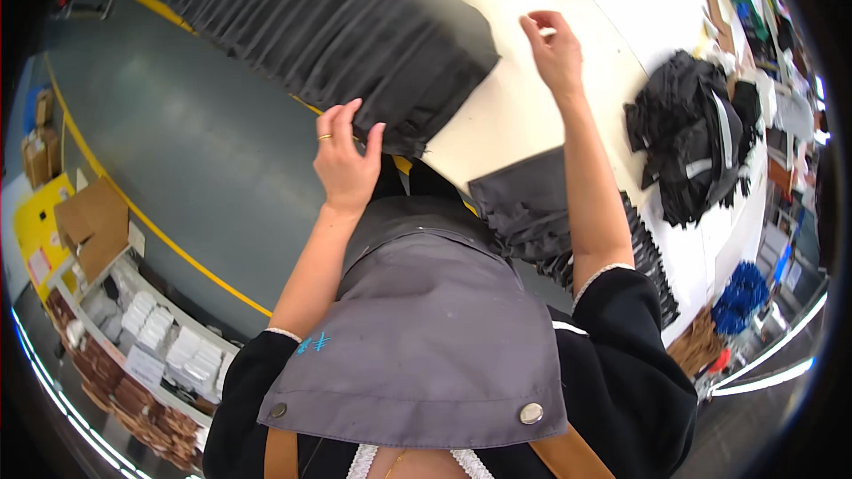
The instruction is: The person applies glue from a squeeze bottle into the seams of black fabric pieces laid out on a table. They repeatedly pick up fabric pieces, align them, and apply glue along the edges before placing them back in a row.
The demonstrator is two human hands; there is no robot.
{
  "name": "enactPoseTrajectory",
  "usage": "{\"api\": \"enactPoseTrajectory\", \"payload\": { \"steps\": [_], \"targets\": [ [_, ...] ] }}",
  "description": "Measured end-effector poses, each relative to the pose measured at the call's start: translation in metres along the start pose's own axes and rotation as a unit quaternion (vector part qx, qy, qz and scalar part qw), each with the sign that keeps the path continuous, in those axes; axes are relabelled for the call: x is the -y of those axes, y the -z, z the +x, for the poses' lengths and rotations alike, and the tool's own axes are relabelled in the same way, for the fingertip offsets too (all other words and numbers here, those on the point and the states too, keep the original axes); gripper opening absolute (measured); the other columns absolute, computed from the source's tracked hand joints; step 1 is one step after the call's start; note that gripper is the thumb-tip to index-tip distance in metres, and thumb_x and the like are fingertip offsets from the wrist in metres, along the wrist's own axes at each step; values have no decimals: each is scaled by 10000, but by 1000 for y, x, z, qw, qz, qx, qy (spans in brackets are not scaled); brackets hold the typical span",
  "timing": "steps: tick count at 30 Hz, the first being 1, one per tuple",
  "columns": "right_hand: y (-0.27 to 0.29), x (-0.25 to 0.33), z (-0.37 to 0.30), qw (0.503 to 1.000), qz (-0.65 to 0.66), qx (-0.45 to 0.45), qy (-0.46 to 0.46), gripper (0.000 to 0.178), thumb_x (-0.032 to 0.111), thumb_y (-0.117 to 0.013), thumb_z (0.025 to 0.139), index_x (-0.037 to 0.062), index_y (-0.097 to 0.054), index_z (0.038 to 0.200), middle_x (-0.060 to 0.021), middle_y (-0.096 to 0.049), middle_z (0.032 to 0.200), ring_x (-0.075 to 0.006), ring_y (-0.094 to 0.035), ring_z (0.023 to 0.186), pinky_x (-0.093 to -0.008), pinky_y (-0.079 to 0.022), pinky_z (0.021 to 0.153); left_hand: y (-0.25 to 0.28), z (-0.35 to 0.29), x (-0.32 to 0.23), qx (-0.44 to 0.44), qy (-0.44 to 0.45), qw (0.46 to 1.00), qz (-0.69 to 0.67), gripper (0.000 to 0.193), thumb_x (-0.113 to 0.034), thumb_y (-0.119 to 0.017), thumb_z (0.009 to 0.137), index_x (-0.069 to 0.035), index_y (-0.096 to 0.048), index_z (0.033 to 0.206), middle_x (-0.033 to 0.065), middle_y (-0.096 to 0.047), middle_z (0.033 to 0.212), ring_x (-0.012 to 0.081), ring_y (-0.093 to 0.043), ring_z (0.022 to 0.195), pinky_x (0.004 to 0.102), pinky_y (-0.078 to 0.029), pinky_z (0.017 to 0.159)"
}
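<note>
A long row of overlapping black fabric pieces lies across the pale table, its near end close to me. My left hand, with a ring on one finger, is at the near left edge of this row, thumb and fingers apart. Whether its fingertips touch the cloth I cannot tell. Over the bare tabletop right of the row, my right hand has its fingers curled and its thumb and forefinger tips together. Anything between those tips is too small to make out. Below my right forearm sits a smaller stack of black fabric pieces, partly hidden by the arm.
A heap of black cloth lies on the table to the right. A blue bundle is beyond it at lower right. On the left, a rack holds white and brown pieces, near a cardboard box. Yellow lines mark the grey floor.
</note>
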State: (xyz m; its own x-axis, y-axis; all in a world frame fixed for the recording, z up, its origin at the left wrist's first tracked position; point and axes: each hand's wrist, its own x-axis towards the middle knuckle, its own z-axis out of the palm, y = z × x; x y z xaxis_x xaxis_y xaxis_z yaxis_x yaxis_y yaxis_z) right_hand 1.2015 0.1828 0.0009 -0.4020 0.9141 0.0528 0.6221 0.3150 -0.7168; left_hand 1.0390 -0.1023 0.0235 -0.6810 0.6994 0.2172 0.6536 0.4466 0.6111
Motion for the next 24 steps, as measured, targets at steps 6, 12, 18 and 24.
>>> {"api": "enactPoseTrajectory", "payload": {
  "steps": [6,12,18,24],
  "targets": [
    [145,-59,-100,955,-195,197,-105,199,23,-540,823,70,-694,939,-79,-696,789,-206,-659,683,-330,-510,676,-12,-23,-34,178,-194,947,-183,239,-88,-745,755,-93,-649,973,63,-650,895,253,-636,792,348,-528,681],
    [179,-84,-172,953,-121,248,-124,499,1,-541,759,84,-594,1247,-135,-646,1134,-253,-645,934,-344,-489,878,-65,-56,-70,452,-420,781,-100,793,-302,-804,711,-129,-444,1397,148,-400,1431,328,-382,1313,438,-382,1030],
    [142,-102,-161,960,54,100,-257,338,150,-655,907,-40,-597,1180,-22,-631,1028,-94,-561,900,-251,-453,801,-77,-73,-77,415,-227,864,-170,930,-432,-794,735,43,-358,1406,235,-400,1398,378,-390,1293,459,-375,1047],
    [128,-56,-136,907,348,125,-203,180,151,-640,938,-21,-686,962,21,-660,835,-55,-571,730,-219,-462,673,-74,-63,-85,443,-49,881,-160,610,-302,-786,788,3,-541,1256,207,-577,1134,337,-561,1044,399,-459,904]
  ]
}}
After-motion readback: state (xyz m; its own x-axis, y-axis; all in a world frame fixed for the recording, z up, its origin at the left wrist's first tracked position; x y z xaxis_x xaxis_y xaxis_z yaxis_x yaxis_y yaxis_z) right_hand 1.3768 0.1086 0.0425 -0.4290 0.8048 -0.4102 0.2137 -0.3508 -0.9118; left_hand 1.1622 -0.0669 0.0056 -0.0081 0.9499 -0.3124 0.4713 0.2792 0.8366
